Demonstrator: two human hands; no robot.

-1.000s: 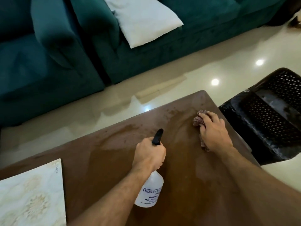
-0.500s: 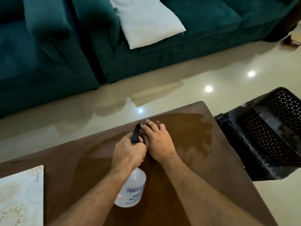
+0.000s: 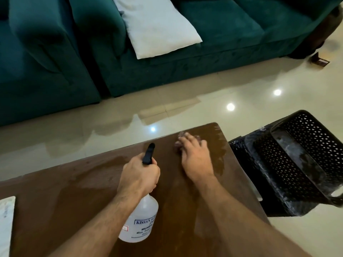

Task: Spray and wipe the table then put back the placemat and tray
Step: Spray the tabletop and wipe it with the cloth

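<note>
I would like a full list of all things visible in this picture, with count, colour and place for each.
table: one, brown, wet in patches, in the foreground.
spray bottle: one, clear with black nozzle, over the table's middle.
cloth: one, reddish, near the table's far right corner, mostly hidden.
placemat: one, pale patterned, at the table's left edge.
basket: one, black perforated, on the floor right of the table.
sofa: dark green, behind the table.
cushion: one, white, on the sofa.
floor: cream, glossy.
left hand: grips the spray bottle.
right hand: presses the cloth.
</note>
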